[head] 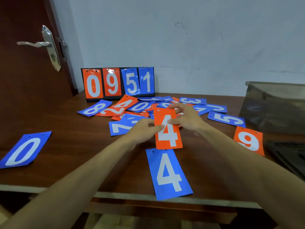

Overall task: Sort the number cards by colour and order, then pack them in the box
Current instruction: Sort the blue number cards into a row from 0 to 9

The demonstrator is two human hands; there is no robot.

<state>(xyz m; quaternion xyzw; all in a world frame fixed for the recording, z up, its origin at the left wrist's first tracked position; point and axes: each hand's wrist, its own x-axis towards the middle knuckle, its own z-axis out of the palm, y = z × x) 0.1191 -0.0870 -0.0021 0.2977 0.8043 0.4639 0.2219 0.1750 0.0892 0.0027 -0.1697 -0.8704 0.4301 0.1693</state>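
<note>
1. both hands hold one orange 4 card (168,129) above the brown table (69,146): the left hand (143,129) pinches its left edge, and the right hand (184,118) has its fingers closed on the top and right edge.
2. a blue 4 card (169,174) lies flat just below it, at the near table edge.
3. a blue 0 card (24,150) lies alone far left, and an orange 9 card (249,141) lies at the right.
4. a loose pile of cards (142,106) sits behind the hands, in front of a scoreboard stand (118,83) reading 0951.
5. a murky box (274,106) stands at the right edge.
</note>
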